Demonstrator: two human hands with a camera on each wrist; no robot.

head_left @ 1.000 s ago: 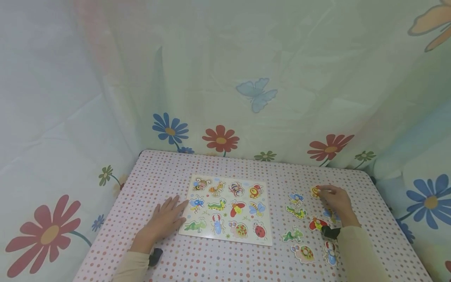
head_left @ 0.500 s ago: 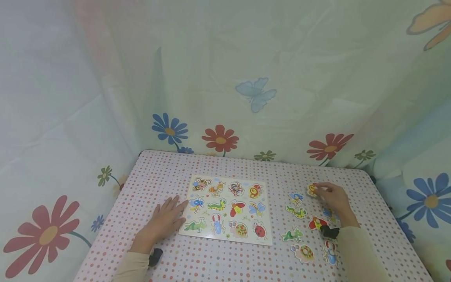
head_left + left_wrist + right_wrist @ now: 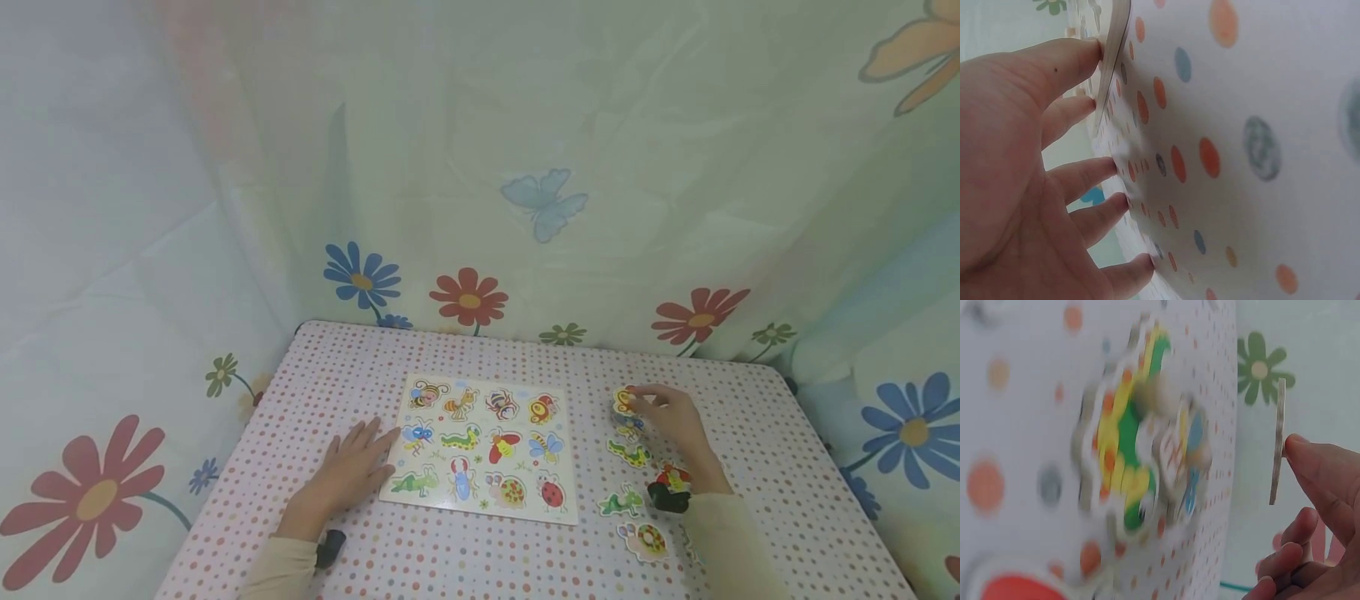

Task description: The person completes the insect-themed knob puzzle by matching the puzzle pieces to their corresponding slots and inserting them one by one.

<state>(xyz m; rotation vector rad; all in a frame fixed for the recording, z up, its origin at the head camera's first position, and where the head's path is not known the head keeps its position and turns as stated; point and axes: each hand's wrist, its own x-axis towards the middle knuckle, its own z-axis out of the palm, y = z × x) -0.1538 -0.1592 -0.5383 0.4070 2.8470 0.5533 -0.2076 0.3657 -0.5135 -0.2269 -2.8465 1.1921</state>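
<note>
My right hand (image 3: 675, 421) pinches a yellow-and-red insect puzzle piece (image 3: 624, 402) between thumb and finger, raised over the right part of the table. Seen edge-on in the right wrist view, the thin piece (image 3: 1278, 444) stands apart from the tabletop. Below it lie a blue insect piece (image 3: 1192, 459) and a green-yellow caterpillar piece (image 3: 1124, 444). The puzzle board (image 3: 523, 427), printed with rows of insects, lies mid-table. At its left edge rests my left hand (image 3: 341, 471), fingers spread; in the left wrist view, fingertips touch the board's side (image 3: 1113, 56) and the tablecloth.
Other loose pieces lie right of the board: a grasshopper (image 3: 621, 502), a snail (image 3: 643, 542) and a red-and-yellow bug (image 3: 673, 479) partly behind the right wrist. My right sleeve (image 3: 731, 542) covers most of another piece. A flowered curtain (image 3: 420, 167) surrounds the dotted table (image 3: 465, 567).
My right hand has carried the yellow-and-red piece leftward, from the far right of the loose pieces to above the blue insect piece. The left hand has stayed in place.
</note>
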